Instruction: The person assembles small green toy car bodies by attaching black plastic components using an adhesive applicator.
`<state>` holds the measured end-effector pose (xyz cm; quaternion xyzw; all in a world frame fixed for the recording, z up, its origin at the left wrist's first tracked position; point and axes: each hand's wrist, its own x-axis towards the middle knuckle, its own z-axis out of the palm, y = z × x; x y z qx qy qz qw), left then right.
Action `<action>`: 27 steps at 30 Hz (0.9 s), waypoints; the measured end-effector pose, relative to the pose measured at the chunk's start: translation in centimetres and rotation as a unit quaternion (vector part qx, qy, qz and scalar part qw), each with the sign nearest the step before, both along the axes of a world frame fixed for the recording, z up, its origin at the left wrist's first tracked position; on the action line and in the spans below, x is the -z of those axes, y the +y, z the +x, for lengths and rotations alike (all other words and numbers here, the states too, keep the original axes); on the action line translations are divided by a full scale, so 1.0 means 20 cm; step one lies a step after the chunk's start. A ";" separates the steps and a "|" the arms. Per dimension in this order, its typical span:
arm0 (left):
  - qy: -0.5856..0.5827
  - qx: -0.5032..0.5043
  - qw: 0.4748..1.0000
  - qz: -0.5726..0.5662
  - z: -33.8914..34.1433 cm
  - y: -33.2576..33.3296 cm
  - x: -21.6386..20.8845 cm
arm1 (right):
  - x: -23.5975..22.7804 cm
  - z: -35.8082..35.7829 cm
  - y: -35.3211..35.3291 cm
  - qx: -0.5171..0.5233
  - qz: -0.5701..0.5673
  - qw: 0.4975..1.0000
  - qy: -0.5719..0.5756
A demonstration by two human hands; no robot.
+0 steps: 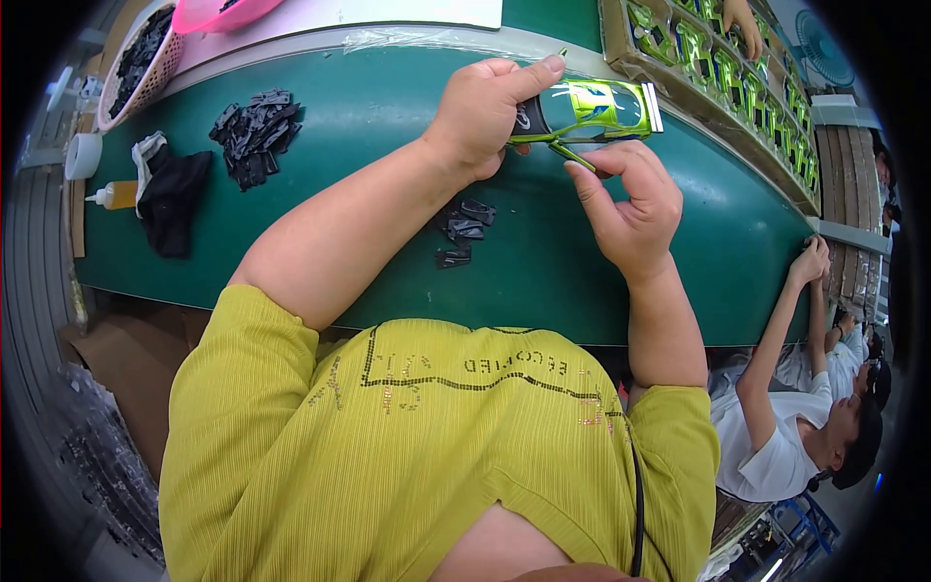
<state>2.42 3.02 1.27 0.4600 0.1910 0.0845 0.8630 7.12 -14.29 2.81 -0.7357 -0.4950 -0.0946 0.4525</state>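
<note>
My left hand (pixel 485 109) is closed round the dark end of a shiny green and black hair clipper (pixel 603 109), above the far part of the green table. A silver blade edge (pixel 652 107) sits at the clipper's right end. My right hand (pixel 635 199) pinches a thin green strip (pixel 574 155) at the clipper's near side between thumb and forefinger. Whether the strip is joined to the body I cannot tell. Below my hands lie several small black plastic pieces (pixel 465 231). A larger heap of similar black pieces (pixel 257 134) rests to the left.
A pink basket (pixel 145 82) of black parts stands far left. Near it are a black cloth (pixel 175 204), a glue-like bottle (pixel 114 195) and a white tape roll (pixel 83 155). A cardboard tray (pixel 621 48) holds shiny green units; another person's hand (pixel 743 27) reaches in. Co-workers sit right.
</note>
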 end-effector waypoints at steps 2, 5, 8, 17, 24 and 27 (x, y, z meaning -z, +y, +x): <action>-0.001 0.002 1.000 -0.009 0.00 0.00 0.00 | 0.00 0.00 0.00 0.004 0.005 1.000 -0.014; -0.006 0.002 1.000 0.003 0.01 0.00 0.00 | -0.01 0.01 0.00 -0.001 0.000 0.999 -0.035; -0.018 -0.008 1.000 0.019 0.00 -0.01 0.02 | -0.02 -0.01 -0.01 -0.012 -0.018 0.999 -0.042; 0.012 -0.005 0.993 0.116 -0.02 -0.04 0.05 | 0.03 -0.04 0.03 0.012 -0.020 0.999 -0.038; 0.017 -0.011 0.997 0.074 -0.01 -0.04 0.01 | 0.04 -0.01 0.05 0.009 -0.030 0.997 -0.074; 0.015 0.007 0.999 0.047 0.02 0.00 0.00 | -0.04 -0.02 0.03 0.014 -0.016 0.999 -0.039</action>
